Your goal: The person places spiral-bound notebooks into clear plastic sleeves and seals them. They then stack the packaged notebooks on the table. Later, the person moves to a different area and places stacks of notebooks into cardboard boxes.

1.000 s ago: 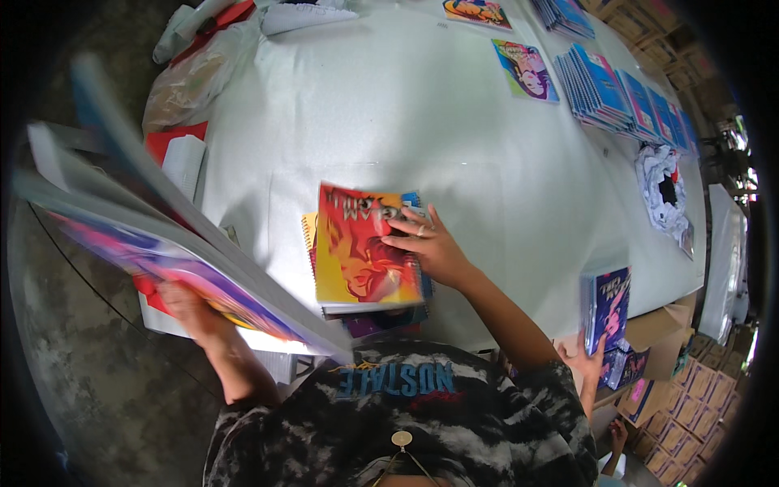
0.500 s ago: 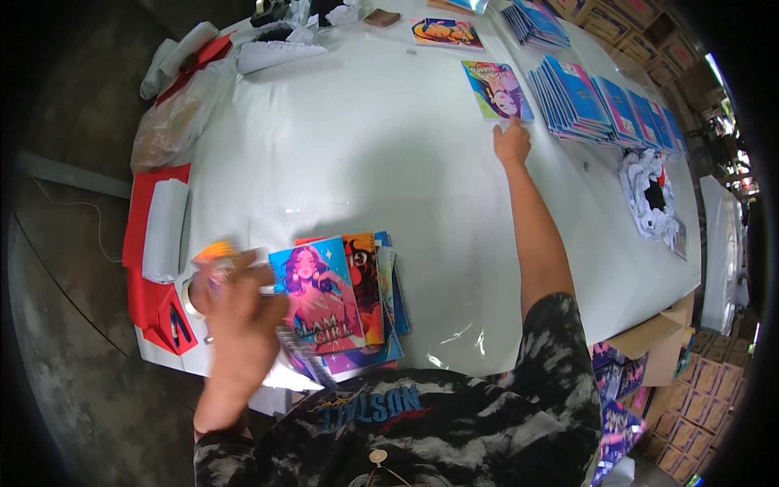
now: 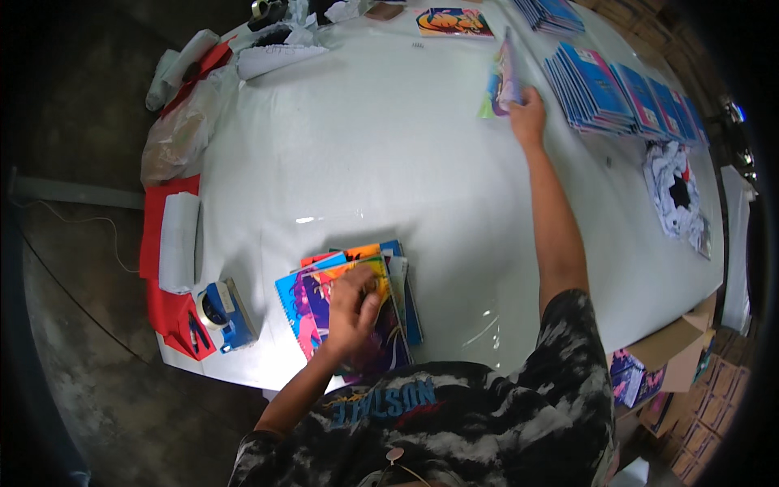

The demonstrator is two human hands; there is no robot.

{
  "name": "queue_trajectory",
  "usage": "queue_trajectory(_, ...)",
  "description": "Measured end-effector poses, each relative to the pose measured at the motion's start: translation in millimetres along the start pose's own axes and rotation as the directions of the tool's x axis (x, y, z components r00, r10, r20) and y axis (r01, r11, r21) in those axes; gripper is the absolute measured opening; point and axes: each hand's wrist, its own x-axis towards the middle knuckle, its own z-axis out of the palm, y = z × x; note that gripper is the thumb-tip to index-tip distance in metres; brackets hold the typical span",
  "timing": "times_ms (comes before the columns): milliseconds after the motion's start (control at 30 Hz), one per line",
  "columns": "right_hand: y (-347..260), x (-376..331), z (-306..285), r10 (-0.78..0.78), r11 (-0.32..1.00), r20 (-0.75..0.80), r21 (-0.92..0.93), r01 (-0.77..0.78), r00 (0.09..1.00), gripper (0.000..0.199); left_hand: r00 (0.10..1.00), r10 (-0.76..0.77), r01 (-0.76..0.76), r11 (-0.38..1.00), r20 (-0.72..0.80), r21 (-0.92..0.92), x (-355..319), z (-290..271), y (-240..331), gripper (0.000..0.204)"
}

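At the near side of the table, my left hand rests with curled fingers on the cover of an orange-and-purple spiral notebook. That notebook lies at an angle on a small uneven pile, over a blue-and-pink spiral notebook. My right arm stretches to the far right of the table. There my right hand grips the near end of a colourful notebook, which is tipped up nearly on edge and slightly blurred. An orange illustrated notebook lies flat beyond it.
Fanned blue notebooks fill the right back. A blue tape dispenser, pens on red material and a white roll line the left edge. Crumpled wrapping lies right; an open carton stands below the table's right edge.
My left hand has moved right from over the tape dispenser, and an orange-and-purple notebook now tops the pile. My right hand has lifted the flat colourful notebook onto its edge.
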Motion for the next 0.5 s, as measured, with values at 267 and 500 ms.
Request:
queue_trajectory(267, -235, -315, -111, -0.322, 0.912, 0.930, 0.256, 0.320, 0.174, 0.074, 0.787, -0.537, 0.572, 0.819, -0.302, 0.034, -59, -51, -33, 0.089)
queue_trajectory(500, -129, -364, -38, 0.225, 0.932, 0.644, 0.076, -0.354, 0.731, 0.082, 0.711, -0.647, 0.661, 0.748, -0.278, -0.051, -86, -41, -26, 0.118)
